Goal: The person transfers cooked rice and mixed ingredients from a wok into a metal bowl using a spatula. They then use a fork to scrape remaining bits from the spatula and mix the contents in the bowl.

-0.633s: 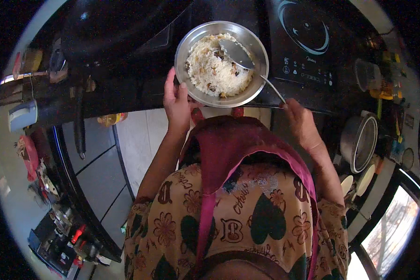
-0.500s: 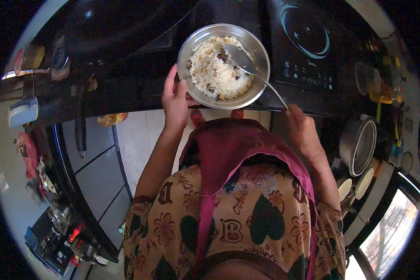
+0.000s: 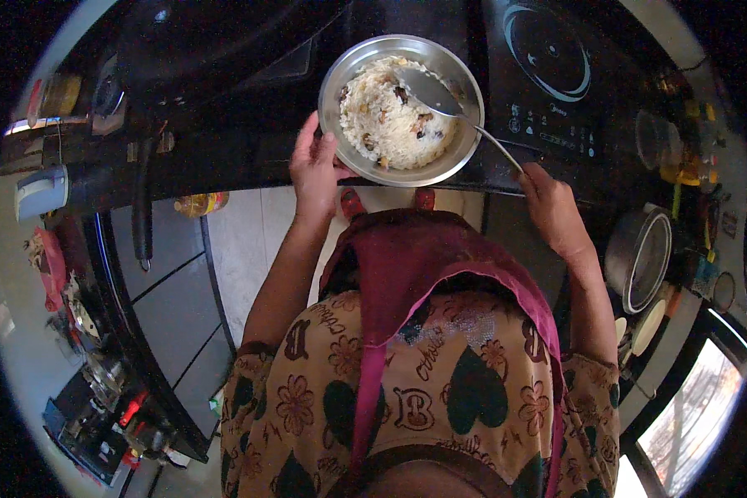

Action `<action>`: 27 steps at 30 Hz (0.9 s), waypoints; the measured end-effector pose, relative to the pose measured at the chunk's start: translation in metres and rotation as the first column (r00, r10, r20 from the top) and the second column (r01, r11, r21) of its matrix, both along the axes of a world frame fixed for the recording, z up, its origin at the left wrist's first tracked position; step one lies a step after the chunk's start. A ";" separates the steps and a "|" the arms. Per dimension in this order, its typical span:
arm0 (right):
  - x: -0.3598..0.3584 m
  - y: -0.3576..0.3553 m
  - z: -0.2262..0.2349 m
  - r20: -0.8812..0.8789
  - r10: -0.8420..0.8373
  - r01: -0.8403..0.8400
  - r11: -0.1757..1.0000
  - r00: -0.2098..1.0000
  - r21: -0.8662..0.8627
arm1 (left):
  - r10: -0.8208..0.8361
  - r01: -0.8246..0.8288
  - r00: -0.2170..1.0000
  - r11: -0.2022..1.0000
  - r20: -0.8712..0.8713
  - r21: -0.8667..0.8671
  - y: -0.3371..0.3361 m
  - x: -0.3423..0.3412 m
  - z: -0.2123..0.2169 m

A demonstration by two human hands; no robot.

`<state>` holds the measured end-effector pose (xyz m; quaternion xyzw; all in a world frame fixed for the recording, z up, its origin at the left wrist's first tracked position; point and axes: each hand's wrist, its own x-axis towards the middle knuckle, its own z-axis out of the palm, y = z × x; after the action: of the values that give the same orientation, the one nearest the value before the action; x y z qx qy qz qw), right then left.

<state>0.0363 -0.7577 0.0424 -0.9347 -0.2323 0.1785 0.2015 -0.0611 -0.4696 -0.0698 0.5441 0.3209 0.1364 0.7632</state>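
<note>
A steel bowl sits near the front of the dark counter. Inside it is cooked-looking white rice with brown and dark bits mixed through. My left hand grips the bowl's left side, its thumb near the rim and some fingers hidden below. My right hand is closed around the handle end of a large metal spoon. The spoon slants over the bowl's right rim, its broad head lying on the far right part of the rice.
Right of the bowl is a black induction cooktop. A metal pot stands farther right, with jars beyond. To the left, a dark pan handle juts past the counter edge, near a bottle of yellowish liquid.
My right hand and the spoon handle have shifted slightly right and away from me. The bowl has slid slightly away, my left hand still on it. The rice surface looks rearranged.
</note>
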 end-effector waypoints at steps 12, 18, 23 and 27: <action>-0.014 0.018 0.023 0.214 0.142 -0.110 0.982 0.966 -0.155 | 0.038 -0.034 0.999 0.990 0.028 -0.139 -0.021 -0.016 -0.001; -0.004 0.031 0.052 0.393 0.369 -0.179 0.879 0.842 -0.442 | 0.025 -0.021 0.999 0.991 0.028 -0.135 -0.018 -0.016 -0.006; -0.012 0.032 0.070 0.378 0.507 -0.208 0.769 0.775 -0.605 | 0.027 -0.022 0.999 0.993 0.039 -0.113 -0.017 -0.020 -0.008; -0.015 0.011 0.067 0.440 0.482 -0.197 0.812 0.758 -0.550 | -0.001 0.004 1.000 0.993 0.025 -0.120 -0.018 -0.017 -0.011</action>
<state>0.0209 -0.7469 0.1089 -0.9040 -0.4013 -0.0182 -0.1462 -0.0782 -0.4880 -0.0804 0.4957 0.3181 0.1227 0.7988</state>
